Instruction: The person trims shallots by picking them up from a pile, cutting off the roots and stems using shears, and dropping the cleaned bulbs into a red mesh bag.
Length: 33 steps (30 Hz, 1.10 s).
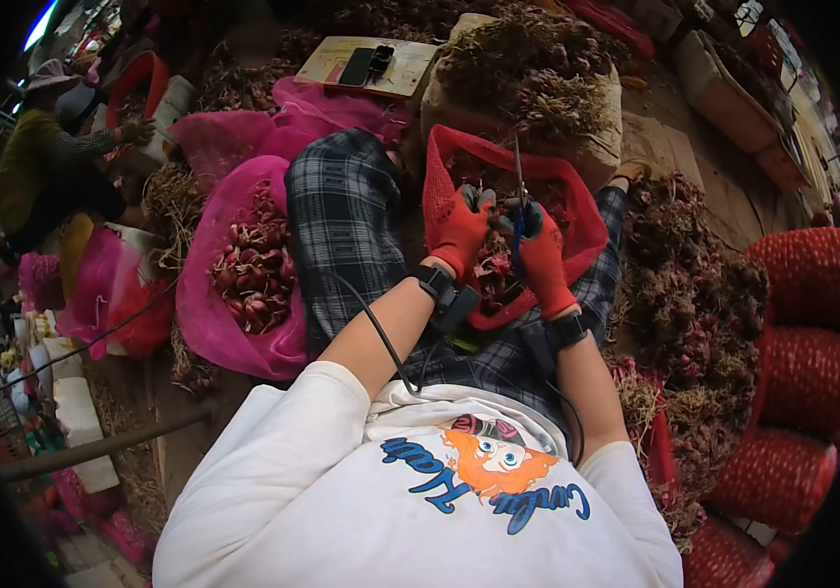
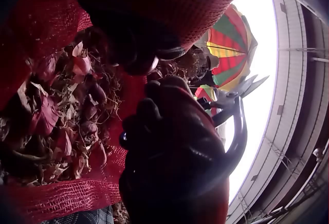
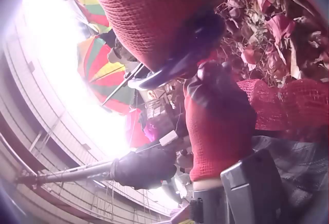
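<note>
My left hand point(image 1: 461, 227), in a red glove with dark coated fingers, is curled over the open mouth of a red mesh bag point(image 1: 591, 220). A small, mostly hidden pinkish thing point(image 2: 150, 66), which looks like a shallot, shows at its fingertips. My right hand point(image 1: 542, 250), gloved alike, grips a pair of scissors point(image 1: 518, 220) by the blue handles, close beside the left fingertips. The scissors' blades point(image 2: 241, 90) point away from my body and stand slightly apart. Shallots and dry skins point(image 3: 277, 34) lie inside the red bag between my legs.
A pink mesh bag point(image 1: 194, 294) of shallots point(image 1: 253, 265) stands left of my knee. Dried shallot bunches point(image 1: 689, 294) pile up on the right, before filled red sacks point(image 1: 807, 367). A foam box point(image 1: 439, 103) heaped with bunches stands ahead. Another person point(image 1: 48, 157) sits at far left.
</note>
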{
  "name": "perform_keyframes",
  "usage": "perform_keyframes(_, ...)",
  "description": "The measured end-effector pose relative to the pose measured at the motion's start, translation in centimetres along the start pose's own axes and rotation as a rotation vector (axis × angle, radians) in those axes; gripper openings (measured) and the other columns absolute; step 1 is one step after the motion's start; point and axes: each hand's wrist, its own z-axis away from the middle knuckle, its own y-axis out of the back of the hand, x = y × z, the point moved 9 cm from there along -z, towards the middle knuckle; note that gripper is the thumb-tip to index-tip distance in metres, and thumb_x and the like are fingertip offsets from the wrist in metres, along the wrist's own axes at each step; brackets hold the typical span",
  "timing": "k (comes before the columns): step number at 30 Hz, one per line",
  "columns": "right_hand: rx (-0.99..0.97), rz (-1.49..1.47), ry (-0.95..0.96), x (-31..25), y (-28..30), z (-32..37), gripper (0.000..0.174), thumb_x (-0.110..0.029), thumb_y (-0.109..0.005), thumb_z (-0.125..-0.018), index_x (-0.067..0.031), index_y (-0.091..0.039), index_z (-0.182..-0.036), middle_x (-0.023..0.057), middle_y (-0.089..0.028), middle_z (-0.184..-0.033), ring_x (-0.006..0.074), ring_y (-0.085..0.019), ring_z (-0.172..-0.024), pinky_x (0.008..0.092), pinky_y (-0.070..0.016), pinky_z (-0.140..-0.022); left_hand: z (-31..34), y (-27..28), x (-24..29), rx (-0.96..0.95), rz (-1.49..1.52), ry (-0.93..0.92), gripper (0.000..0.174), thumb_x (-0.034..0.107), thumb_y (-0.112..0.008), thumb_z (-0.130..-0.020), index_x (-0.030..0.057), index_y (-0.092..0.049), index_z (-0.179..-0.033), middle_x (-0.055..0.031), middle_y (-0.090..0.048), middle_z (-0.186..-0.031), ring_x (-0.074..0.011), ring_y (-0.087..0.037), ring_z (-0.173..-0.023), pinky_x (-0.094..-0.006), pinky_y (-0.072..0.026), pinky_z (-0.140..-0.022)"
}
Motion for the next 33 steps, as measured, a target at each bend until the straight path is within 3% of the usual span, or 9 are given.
perform_keyframes(5, 0.075, 0.332, 0.150, -0.3, -0.5, -0.4, 0.032, -0.013, -0.067, -0.072, -0.0024, -0.057, -0.100, 0.0180, -0.062, -0.088, 0.0362, -0.059, -0.085, 0.0392, -0.0470, -0.075, 0.6, -0.3, 1.7, -0.154, -0.050, 0.018, 0.046, 0.028, -0.060, -0.083, 0.0019, -0.048, -0.118, -0.0205, -0.059, -0.105, -0.0372, -0.057, -0.100, -0.0426, -0.0451, -0.082)
perform_keyframes(11, 0.108, 0.290, -0.148, 3.7, 1.2, -0.1, 0.021, -0.014, -0.062, -0.079, -0.0026, -0.058, -0.096, 0.0156, -0.064, -0.084, 0.0320, -0.064, -0.078, 0.0375, -0.0485, -0.068, -0.7, -2.5, -1.0, -0.057, -0.078, -0.236, 0.020, 0.015, -0.056, -0.087, 0.0018, -0.054, -0.102, -0.0092, -0.059, -0.081, -0.0190, -0.057, -0.072, -0.0332, -0.0452, -0.066)
perform_keyframes(14, 0.113, 0.333, -0.179, 4.0, 2.2, 0.6, 0.020, -0.015, -0.060, -0.082, -0.0029, -0.059, -0.098, 0.0145, -0.065, -0.084, 0.0291, -0.065, -0.077, 0.0351, -0.0492, -0.068, -0.6, -3.1, -2.3, -0.189, 0.072, 0.018, 0.039, 0.021, -0.055, -0.085, 0.0035, -0.047, -0.119, -0.0194, -0.058, -0.111, -0.0355, -0.055, -0.104, -0.0410, -0.0438, -0.087)
perform_keyframes(17, 0.084, -0.029, -0.248, 6.9, 2.4, 1.4, 0.021, -0.013, -0.061, -0.082, -0.0025, -0.059, -0.100, 0.0096, -0.066, -0.087, 0.0233, -0.065, -0.076, 0.0332, -0.0499, -0.070, 0.6, -1.1, 2.0, -0.284, 0.283, 0.067, 0.042, 0.017, -0.053, -0.086, 0.0044, -0.043, -0.125, -0.0185, -0.057, -0.114, -0.0353, -0.054, -0.107, -0.0394, -0.0433, -0.090)
perform_keyframes(20, -0.072, -0.727, -0.439, 8.9, 0.7, 2.3, 0.023, -0.010, -0.063, -0.078, -0.0012, -0.060, -0.099, 0.0052, -0.064, -0.091, 0.0177, -0.063, -0.076, 0.0299, -0.0500, -0.072, 0.2, -0.1, 0.9, 0.008, 0.206, -0.087, 0.028, 0.012, -0.051, -0.088, 0.0039, -0.053, -0.115, -0.0095, -0.063, -0.093, -0.0201, -0.061, -0.086, -0.0313, -0.0473, -0.076)
perform_keyframes(23, -0.066, -0.274, -0.081, 4.8, 1.5, 1.4, 0.022, -0.008, -0.064, -0.076, -0.0005, -0.060, -0.097, 0.0035, -0.063, -0.094, 0.0137, -0.061, -0.081, 0.0271, -0.0486, -0.074, 0.5, -1.0, 0.8, -0.042, 0.152, -0.111, 0.031, 0.011, -0.052, -0.087, 0.0041, -0.052, -0.117, -0.0122, -0.063, -0.096, -0.0234, -0.061, -0.093, -0.0316, -0.0475, -0.080)
perform_keyframes(26, -0.013, -0.328, -0.196, 3.8, 1.2, 0.8, 0.020, -0.007, -0.064, -0.076, -0.0009, -0.061, -0.094, 0.0037, -0.063, -0.093, 0.0127, -0.060, -0.085, 0.0253, -0.0474, -0.075, 0.7, -1.6, 0.6, 0.061, -0.014, -0.349, 0.031, 0.009, -0.051, -0.088, 0.0048, -0.052, -0.119, -0.0099, -0.064, -0.096, -0.0212, -0.061, -0.088, -0.0309, -0.0479, -0.077)
perform_keyframes(29, -0.008, -0.128, -0.191, 2.9, 1.2, 1.3, 0.023, -0.007, -0.064, -0.075, -0.0011, -0.061, -0.096, 0.0042, -0.063, -0.092, 0.0126, -0.059, -0.086, 0.0255, -0.0470, -0.076, 0.6, -1.9, 1.2, -0.180, 0.390, -0.137, 0.030, 0.012, -0.048, -0.090, 0.0039, -0.047, -0.119, -0.0099, -0.062, -0.103, -0.0223, -0.060, -0.093, -0.0323, -0.0466, -0.082)
perform_keyframes(33, -0.008, -0.231, -0.294, 6.8, 0.8, 2.5, 0.025, -0.007, -0.066, -0.074, -0.0014, -0.061, -0.098, 0.0053, -0.064, -0.092, 0.0129, -0.060, -0.084, 0.0258, -0.0470, -0.075, -0.8, 0.1, 0.7, -0.102, 0.497, 0.072, 0.024, 0.009, -0.047, -0.089, 0.0032, -0.051, -0.112, -0.0076, -0.064, -0.095, -0.0174, -0.061, -0.084, -0.0305, -0.0491, -0.074)
